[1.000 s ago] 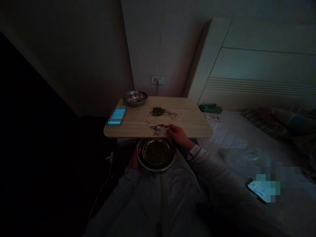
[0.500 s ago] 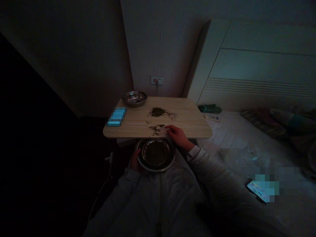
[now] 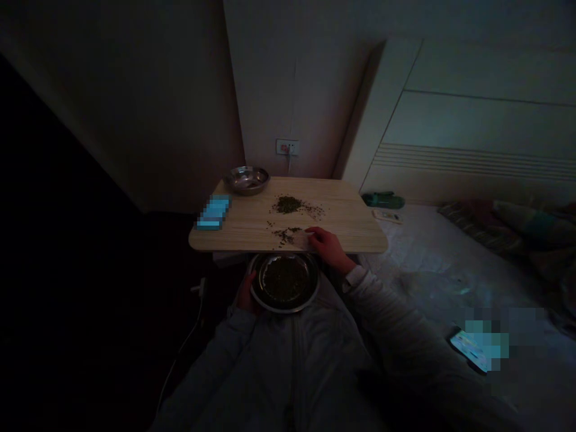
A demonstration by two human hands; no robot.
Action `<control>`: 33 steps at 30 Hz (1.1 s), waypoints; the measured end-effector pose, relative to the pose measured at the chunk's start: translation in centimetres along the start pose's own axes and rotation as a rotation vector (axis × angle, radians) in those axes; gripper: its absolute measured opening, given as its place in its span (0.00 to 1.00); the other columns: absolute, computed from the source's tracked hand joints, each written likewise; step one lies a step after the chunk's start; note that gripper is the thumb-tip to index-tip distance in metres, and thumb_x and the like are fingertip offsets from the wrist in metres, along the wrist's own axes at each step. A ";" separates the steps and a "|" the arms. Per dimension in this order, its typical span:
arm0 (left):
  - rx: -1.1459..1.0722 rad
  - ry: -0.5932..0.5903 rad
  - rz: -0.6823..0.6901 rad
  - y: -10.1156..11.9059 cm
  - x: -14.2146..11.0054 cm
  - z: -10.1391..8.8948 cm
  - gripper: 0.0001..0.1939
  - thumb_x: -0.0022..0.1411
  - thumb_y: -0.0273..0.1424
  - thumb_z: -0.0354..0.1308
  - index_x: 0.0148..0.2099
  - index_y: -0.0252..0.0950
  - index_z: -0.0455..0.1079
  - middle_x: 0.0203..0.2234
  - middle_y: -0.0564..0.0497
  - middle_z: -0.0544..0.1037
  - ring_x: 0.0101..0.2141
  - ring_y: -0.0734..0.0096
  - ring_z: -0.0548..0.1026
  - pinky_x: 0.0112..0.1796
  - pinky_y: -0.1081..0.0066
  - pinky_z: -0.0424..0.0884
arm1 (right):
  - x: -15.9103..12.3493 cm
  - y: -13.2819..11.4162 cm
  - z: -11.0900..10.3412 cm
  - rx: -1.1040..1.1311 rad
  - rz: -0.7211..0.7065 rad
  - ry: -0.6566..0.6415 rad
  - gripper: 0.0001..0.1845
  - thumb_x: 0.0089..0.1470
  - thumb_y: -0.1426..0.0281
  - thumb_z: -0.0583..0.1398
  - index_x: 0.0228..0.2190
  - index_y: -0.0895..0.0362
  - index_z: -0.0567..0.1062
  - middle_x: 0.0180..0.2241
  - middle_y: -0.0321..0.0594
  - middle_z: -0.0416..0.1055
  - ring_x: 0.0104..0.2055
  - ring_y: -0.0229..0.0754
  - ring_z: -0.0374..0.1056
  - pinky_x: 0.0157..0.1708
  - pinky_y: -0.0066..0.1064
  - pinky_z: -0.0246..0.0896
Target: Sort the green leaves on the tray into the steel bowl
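Observation:
My left hand (image 3: pixel 247 293) grips the left rim of a round metal bowl (image 3: pixel 285 309), low in front of my body below the table's near edge. Inside it lies a dark layer of small green grains, perhaps mung beans (image 3: pixel 286 279). Over the near edge of the wooden table, my right hand (image 3: pixel 326 247) is closed with curled fingertips; whatever they may hold is too dim to make out. Just left of those fingertips is a loose scatter of grains (image 3: pixel 283 235). Farther back lies a denser pile of green grains (image 3: pixel 288 204), thinning out to its right.
A second metal bowl (image 3: pixel 247 181) stands at the table's back left, and a lit phone (image 3: pixel 214 213) lies before it. To the right is a bed with another lit phone (image 3: pixel 470 348), a pale remote (image 3: pixel 387 216) and a green bottle-like object (image 3: pixel 383 200). A white cable (image 3: pixel 184 345) hangs at left.
My right hand has shifted slightly to the right, and the near scatter beside its fingertips looks a little different. My left hand and the bowl stay in place.

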State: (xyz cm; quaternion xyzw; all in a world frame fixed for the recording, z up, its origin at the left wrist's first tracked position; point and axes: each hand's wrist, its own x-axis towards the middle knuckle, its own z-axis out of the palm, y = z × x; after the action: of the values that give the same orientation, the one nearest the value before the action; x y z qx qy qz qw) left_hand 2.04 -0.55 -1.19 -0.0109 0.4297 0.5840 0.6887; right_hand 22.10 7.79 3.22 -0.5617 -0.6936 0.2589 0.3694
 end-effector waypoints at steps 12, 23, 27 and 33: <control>0.010 0.009 0.041 -0.2 0.6 -0.3 0.12 0.57 0.29 0.52 0.28 0.35 0.76 0.23 0.48 0.81 0.39 0.61 0.79 0.48 0.64 0.69 | 0.3 0.0 0.7 -0.020 -0.046 0.022 0.17 0.52 0.67 0.53 0.40 0.59 0.76 0.20 0.34 0.68 0.23 0.36 0.60 0.26 0.26 0.53; 0.013 -0.020 0.044 -0.1 0.9 -0.8 0.11 0.56 0.30 0.53 0.28 0.36 0.76 0.23 0.48 0.82 0.42 0.59 0.78 0.49 0.63 0.69 | 0.3 -0.2 1.1 -0.048 -0.028 0.050 0.16 0.52 0.68 0.53 0.40 0.57 0.76 0.21 0.35 0.70 0.24 0.36 0.63 0.27 0.27 0.54; 0.017 -0.022 0.046 0.0 0.8 -0.8 0.11 0.55 0.30 0.52 0.30 0.38 0.76 0.25 0.48 0.82 0.45 0.58 0.77 0.50 0.61 0.68 | 0.3 -0.5 1.2 -0.073 -0.033 0.055 0.17 0.52 0.68 0.53 0.40 0.57 0.76 0.21 0.35 0.70 0.24 0.37 0.63 0.27 0.27 0.54; 0.019 0.012 0.036 0.0 0.8 -0.6 0.10 0.55 0.30 0.52 0.28 0.37 0.75 0.24 0.47 0.82 0.45 0.58 0.77 0.50 0.61 0.68 | 0.4 -0.9 1.3 -0.106 -0.010 0.049 0.17 0.53 0.68 0.53 0.41 0.58 0.76 0.23 0.37 0.72 0.25 0.37 0.64 0.28 0.28 0.56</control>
State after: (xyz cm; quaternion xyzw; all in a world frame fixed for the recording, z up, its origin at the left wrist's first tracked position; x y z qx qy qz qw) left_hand 1.65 -0.25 -2.04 0.0000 0.4395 0.5921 0.6755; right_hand 20.51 8.01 3.29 -0.5830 -0.6999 0.2060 0.3575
